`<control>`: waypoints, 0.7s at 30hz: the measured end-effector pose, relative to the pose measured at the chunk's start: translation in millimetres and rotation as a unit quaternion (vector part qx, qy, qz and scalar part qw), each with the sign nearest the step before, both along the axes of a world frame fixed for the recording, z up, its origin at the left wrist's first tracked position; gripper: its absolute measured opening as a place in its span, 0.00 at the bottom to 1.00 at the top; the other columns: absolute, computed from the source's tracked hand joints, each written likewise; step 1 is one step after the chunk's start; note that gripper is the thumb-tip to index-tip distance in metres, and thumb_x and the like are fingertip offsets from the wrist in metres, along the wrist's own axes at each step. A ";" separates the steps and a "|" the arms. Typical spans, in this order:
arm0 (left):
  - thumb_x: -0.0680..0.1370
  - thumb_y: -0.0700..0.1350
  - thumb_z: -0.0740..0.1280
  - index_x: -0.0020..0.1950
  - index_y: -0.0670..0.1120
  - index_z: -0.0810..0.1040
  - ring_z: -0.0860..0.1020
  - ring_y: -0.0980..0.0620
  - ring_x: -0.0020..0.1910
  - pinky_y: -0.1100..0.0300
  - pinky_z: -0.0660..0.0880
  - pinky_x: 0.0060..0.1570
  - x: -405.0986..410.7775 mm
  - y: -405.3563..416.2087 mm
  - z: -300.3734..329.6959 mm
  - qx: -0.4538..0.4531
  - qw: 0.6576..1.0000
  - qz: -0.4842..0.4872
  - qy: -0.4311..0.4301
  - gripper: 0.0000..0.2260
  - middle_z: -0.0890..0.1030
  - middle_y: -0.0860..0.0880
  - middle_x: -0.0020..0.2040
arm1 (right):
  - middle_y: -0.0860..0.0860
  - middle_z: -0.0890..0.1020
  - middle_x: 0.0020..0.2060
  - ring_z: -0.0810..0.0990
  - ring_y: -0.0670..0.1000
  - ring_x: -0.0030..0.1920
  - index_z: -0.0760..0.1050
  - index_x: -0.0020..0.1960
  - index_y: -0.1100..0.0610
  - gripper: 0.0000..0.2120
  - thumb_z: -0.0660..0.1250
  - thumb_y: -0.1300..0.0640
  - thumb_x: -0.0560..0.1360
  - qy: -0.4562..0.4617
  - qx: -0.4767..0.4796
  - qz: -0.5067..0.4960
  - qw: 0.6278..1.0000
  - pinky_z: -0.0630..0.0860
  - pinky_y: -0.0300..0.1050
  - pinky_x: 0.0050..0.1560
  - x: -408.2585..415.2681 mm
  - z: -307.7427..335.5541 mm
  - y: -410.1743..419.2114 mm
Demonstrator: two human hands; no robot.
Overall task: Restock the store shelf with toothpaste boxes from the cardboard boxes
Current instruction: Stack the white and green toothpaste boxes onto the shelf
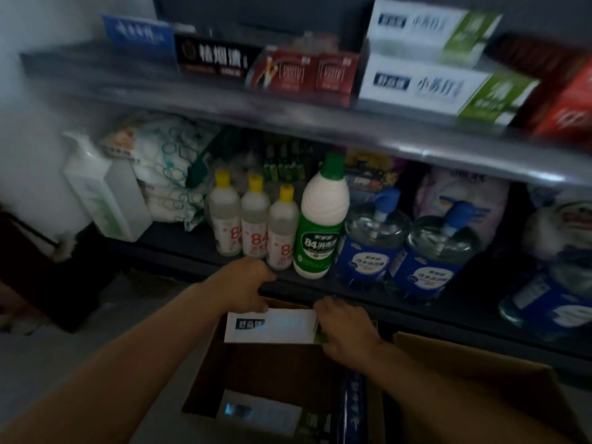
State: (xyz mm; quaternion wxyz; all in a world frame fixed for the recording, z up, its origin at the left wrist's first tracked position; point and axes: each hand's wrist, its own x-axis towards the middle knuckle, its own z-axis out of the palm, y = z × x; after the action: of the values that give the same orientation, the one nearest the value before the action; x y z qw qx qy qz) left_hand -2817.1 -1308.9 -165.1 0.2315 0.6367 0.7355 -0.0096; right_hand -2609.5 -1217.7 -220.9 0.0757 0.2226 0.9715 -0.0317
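Observation:
Both hands hold one white toothpaste box (272,326) with a green end, level above the open cardboard box (448,363) on the floor. My left hand (245,285) grips its left end from above; my right hand (344,325) grips its right end. Inside the cardboard box lie another white toothpaste box (259,411) and a dark blue one (354,408). On the upper shelf (224,100) stand two stacked white-and-green toothpaste boxes (426,64), red ones (304,72), a black one (214,57) and a blue one (137,33).
The lower shelf (192,248) carries yellow-capped disinfectant bottles (254,219), a green-labelled bottle (320,219), blue pump bottles (371,241), a white pump dispenser (96,190) and soft packs behind. More red boxes (563,100) sit at the upper right. Grey floor shows at the left.

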 end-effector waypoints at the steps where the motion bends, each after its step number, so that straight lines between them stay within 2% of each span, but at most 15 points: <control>1: 0.72 0.49 0.73 0.61 0.46 0.78 0.77 0.50 0.56 0.61 0.72 0.50 -0.1 1.4 16.1 0.010 1.000 -0.001 -0.001 0.19 0.79 0.49 0.56 | 0.54 0.75 0.54 0.76 0.55 0.53 0.70 0.59 0.57 0.20 0.68 0.60 0.69 0.032 0.021 0.012 0.999 0.62 0.40 0.31 6.0 19.3 3.0; 2: 0.71 0.50 0.74 0.61 0.45 0.78 0.77 0.50 0.56 0.59 0.74 0.51 0.9 3.5 33.5 0.019 1.000 -0.002 0.000 0.20 0.80 0.49 0.56 | 0.53 0.76 0.49 0.78 0.54 0.48 0.72 0.55 0.57 0.19 0.70 0.60 0.66 0.052 0.040 0.021 0.998 0.57 0.39 0.28 12.7 39.8 6.2; 4: 0.70 0.53 0.75 0.61 0.42 0.78 0.78 0.48 0.57 0.52 0.75 0.55 3.8 8.1 68.9 0.020 1.000 0.009 0.009 0.24 0.80 0.47 0.56 | 0.50 0.78 0.41 0.79 0.51 0.39 0.74 0.47 0.54 0.20 0.75 0.56 0.57 0.075 0.080 0.014 0.994 0.56 0.38 0.24 28.6 78.3 14.2; 6: 0.70 0.53 0.75 0.58 0.39 0.78 0.78 0.46 0.56 0.50 0.76 0.55 7.2 15.2 105.4 0.022 1.000 0.015 0.001 0.24 0.80 0.46 0.55 | 0.48 0.78 0.37 0.78 0.48 0.33 0.75 0.44 0.52 0.24 0.77 0.51 0.50 0.095 0.141 0.011 0.985 0.56 0.37 0.21 43.6 117.9 22.2; 7: 0.70 0.53 0.76 0.57 0.40 0.78 0.79 0.46 0.56 0.52 0.77 0.54 9.4 19.3 123.7 0.025 1.000 0.014 -0.012 0.23 0.80 0.47 0.55 | 0.48 0.77 0.37 0.78 0.49 0.33 0.75 0.44 0.52 0.25 0.77 0.50 0.49 0.105 0.159 0.010 0.982 0.60 0.39 0.20 50.4 136.7 26.0; 9: 0.70 0.52 0.76 0.59 0.46 0.77 0.79 0.51 0.56 0.62 0.76 0.51 14.9 28.0 158.3 0.030 0.999 0.012 -0.035 0.21 0.79 0.51 0.55 | 0.49 0.77 0.38 0.78 0.51 0.35 0.74 0.45 0.54 0.26 0.77 0.50 0.49 0.130 0.191 0.013 0.973 0.70 0.43 0.21 63.9 171.8 33.9; 10: 0.70 0.51 0.76 0.63 0.45 0.77 0.79 0.54 0.54 0.66 0.74 0.50 19.4 31.9 174.1 0.030 0.998 0.009 -0.048 0.24 0.79 0.53 0.57 | 0.49 0.77 0.38 0.78 0.52 0.35 0.74 0.45 0.54 0.26 0.77 0.50 0.49 0.142 0.209 0.012 0.967 0.71 0.44 0.22 70.4 188.4 36.7; 11: 0.69 0.51 0.77 0.65 0.45 0.76 0.79 0.57 0.54 0.66 0.74 0.53 23.0 36.4 187.7 0.032 0.997 0.008 -0.064 0.27 0.80 0.54 0.59 | 0.49 0.77 0.38 0.78 0.52 0.35 0.74 0.45 0.54 0.26 0.77 0.49 0.49 0.149 0.228 0.013 0.962 0.70 0.44 0.23 76.4 203.5 40.5; 13: 0.69 0.50 0.77 0.67 0.46 0.76 0.80 0.58 0.55 0.56 0.76 0.60 29.0 46.6 209.6 0.034 0.996 0.006 -0.083 0.28 0.81 0.54 0.59 | 0.49 0.77 0.39 0.78 0.51 0.36 0.75 0.45 0.54 0.27 0.77 0.48 0.49 0.154 0.255 0.013 0.955 0.69 0.42 0.24 86.6 230.3 48.0; 15: 0.70 0.47 0.75 0.63 0.47 0.79 0.81 0.54 0.54 0.48 0.77 0.59 37.1 56.6 230.4 0.036 0.996 -0.007 -0.083 0.21 0.83 0.54 0.55 | 0.49 0.78 0.40 0.79 0.51 0.37 0.76 0.46 0.54 0.27 0.76 0.49 0.49 0.168 0.278 0.013 0.946 0.68 0.41 0.26 94.6 252.2 56.6; 18: 0.72 0.43 0.73 0.58 0.48 0.82 0.81 0.54 0.51 0.49 0.78 0.56 51.5 70.1 263.9 0.081 0.996 -0.015 -0.037 0.15 0.84 0.53 0.51 | 0.49 0.78 0.40 0.79 0.52 0.38 0.75 0.47 0.54 0.26 0.76 0.50 0.51 0.182 0.301 0.002 0.936 0.70 0.42 0.26 102.4 278.5 68.2; 21: 0.72 0.38 0.73 0.58 0.46 0.82 0.81 0.54 0.52 0.53 0.77 0.58 63.1 82.1 291.9 0.147 0.989 0.013 -0.028 0.15 0.84 0.52 0.51 | 0.51 0.78 0.47 0.80 0.53 0.45 0.73 0.54 0.55 0.29 0.78 0.49 0.57 0.192 0.298 -0.010 0.935 0.77 0.46 0.31 105.3 303.2 85.3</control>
State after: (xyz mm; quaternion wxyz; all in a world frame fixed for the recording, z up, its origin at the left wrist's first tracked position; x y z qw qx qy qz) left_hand -2754.1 -1226.7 126.9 0.1560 0.6540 0.7305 0.1197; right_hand -2504.2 -1132.4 82.3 -0.1824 0.2341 0.9302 0.2162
